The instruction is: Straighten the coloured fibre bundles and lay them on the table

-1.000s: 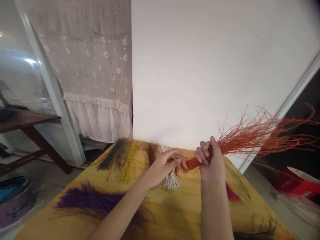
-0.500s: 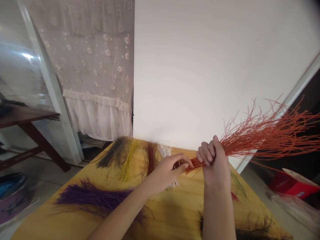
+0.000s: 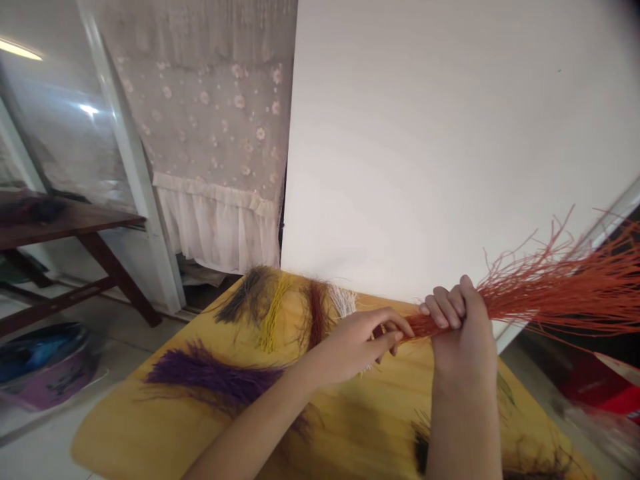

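My right hand (image 3: 457, 327) is closed around a bundle of thin orange-red dyed fibres (image 3: 560, 300), whose loose strands fan out to the right past the table edge. My left hand (image 3: 360, 340) curls around the bundle's short lower end, close to my right hand. Both hands are above a yellow wooden table (image 3: 120, 440). Laid out on it are a purple fibre bunch (image 3: 210, 377), a dark brown bunch (image 3: 247, 297), a yellow bunch (image 3: 273, 320), a maroon bunch (image 3: 315, 313) and a white bunch (image 3: 343, 300). My left hand partly hides the white bunch.
A white board (image 3: 425, 147) stands behind the table beside a lace curtain (image 3: 210, 133). A dark wooden side table (image 3: 65, 220) stands at the left, above a blue and purple tub (image 3: 50, 363) on the floor. A red object (image 3: 617, 393) sits low at the right.
The whole scene has shifted right in view, and both hands have moved right with it. The orange strands now fan out lower and tighter, reaching the right edge of the view.
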{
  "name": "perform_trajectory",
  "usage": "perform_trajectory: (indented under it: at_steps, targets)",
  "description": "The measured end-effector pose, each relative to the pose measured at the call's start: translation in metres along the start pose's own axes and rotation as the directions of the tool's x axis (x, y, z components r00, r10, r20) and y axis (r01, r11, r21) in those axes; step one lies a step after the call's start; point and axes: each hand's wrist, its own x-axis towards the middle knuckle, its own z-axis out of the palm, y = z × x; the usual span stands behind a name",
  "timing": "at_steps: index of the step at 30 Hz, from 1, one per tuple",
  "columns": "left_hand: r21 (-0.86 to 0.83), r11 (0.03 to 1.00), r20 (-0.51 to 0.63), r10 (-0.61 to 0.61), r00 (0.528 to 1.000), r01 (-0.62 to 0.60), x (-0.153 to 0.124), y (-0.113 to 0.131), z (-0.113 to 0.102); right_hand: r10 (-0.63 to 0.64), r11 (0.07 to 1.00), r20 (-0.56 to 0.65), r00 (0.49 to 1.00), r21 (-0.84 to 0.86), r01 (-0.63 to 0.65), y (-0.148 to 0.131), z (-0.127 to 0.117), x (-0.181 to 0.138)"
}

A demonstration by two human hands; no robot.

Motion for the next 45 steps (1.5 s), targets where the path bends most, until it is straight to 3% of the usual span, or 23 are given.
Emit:
perform_trajectory:
  at_steps: [5, 11, 16, 23, 28, 31, 38, 45]
  targets:
    - [-0.081, 0.996, 0.038, 0.050, 0.998, -0.047, -0.003, 0.003, -0.005, -0.032, 0.999, -0.029, 0.999, 0.040, 0.034, -0.004, 0.003, -0.004]
    - [-0.133, 0.985, -0.042, 0.107, 0.993, -0.112, -0.003, 0.004, -0.019, -0.046, 0.992, -0.035, 0.998, 0.113, 0.050, -0.005, 0.011, -0.014]
    - [-0.161, 0.980, -0.018, 0.119, 0.993, -0.120, -0.004, 0.006, -0.031, -0.026, 0.983, 0.008, 1.000, 0.180, 0.024, -0.006, 0.015, -0.017]
    - [-0.080, 0.987, 0.045, 0.141, 0.989, -0.137, -0.013, 0.011, -0.038, -0.054, 0.981, 0.057, 0.997, 0.190, 0.042, -0.002, 0.021, -0.025]
    - [0.015, 0.993, 0.037, 0.117, 0.992, -0.117, -0.016, 0.014, -0.038, -0.100, 0.972, -0.029, 0.995, 0.211, 0.104, 0.007, 0.027, -0.036]
    - [0.056, 0.993, 0.009, 0.106, 0.994, -0.107, -0.016, 0.016, -0.039, -0.071, 0.972, -0.090, 0.993, 0.220, 0.089, 0.014, 0.031, -0.039]
    - [0.090, 0.993, 0.018, 0.080, 0.997, -0.081, -0.017, 0.016, -0.047, -0.018, 0.977, -0.070, 0.997, 0.211, 0.033, 0.025, 0.035, -0.040]
    - [0.095, 0.991, 0.032, 0.088, 0.996, -0.091, -0.017, 0.015, -0.053, -0.004, 0.974, -0.058, 0.998, 0.226, 0.017, 0.016, 0.030, -0.034]
